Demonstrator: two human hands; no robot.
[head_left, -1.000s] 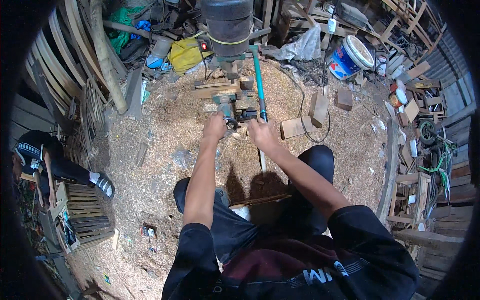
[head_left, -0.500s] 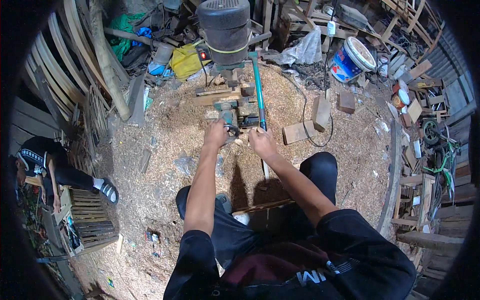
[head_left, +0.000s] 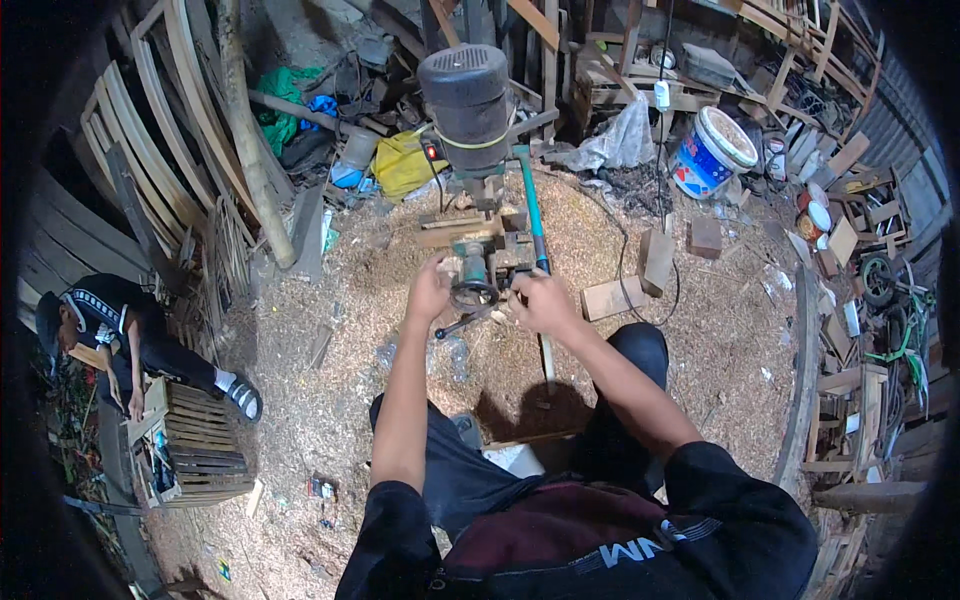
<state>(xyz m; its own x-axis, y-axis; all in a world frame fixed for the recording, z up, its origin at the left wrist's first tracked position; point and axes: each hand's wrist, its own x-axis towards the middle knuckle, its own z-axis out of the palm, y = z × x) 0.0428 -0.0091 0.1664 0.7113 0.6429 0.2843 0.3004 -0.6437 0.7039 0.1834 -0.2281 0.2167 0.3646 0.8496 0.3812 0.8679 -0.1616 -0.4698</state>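
In the head view, I take the handwheel (head_left: 474, 294) of the machine as the centre of the clock. The dark, round motor (head_left: 465, 110) of this machine stands at twelve o'clock, and a wooden board (head_left: 445, 238) sits below it, between eleven and twelve, just beyond the green metal part behind the wheel. A crank handle (head_left: 465, 323) points from the wheel to seven o'clock.

The left hand (head_left: 430, 290) is at nine o'clock, just beside the wheel, with its fingers bent and narrow; I cannot tell whether they grip something. The right hand (head_left: 545, 303) is at three o'clock, its fingers curled inward near the black part of the teal bar (head_left: 530, 205), which runs toward one o'clock. What is inside these fingers is hidden.

Farther at three o'clock, wooden blocks (head_left: 656, 262) lie on the floor (head_left: 300, 380), which is covered with shavings. A white and blue bucket (head_left: 700, 165) leans at two o'clock, and a yellow sack (head_left: 408, 168) lies at eleven. At nine o'clock, well apart, another person (head_left: 170, 350) sits near a slatted crate (head_left: 205, 440).
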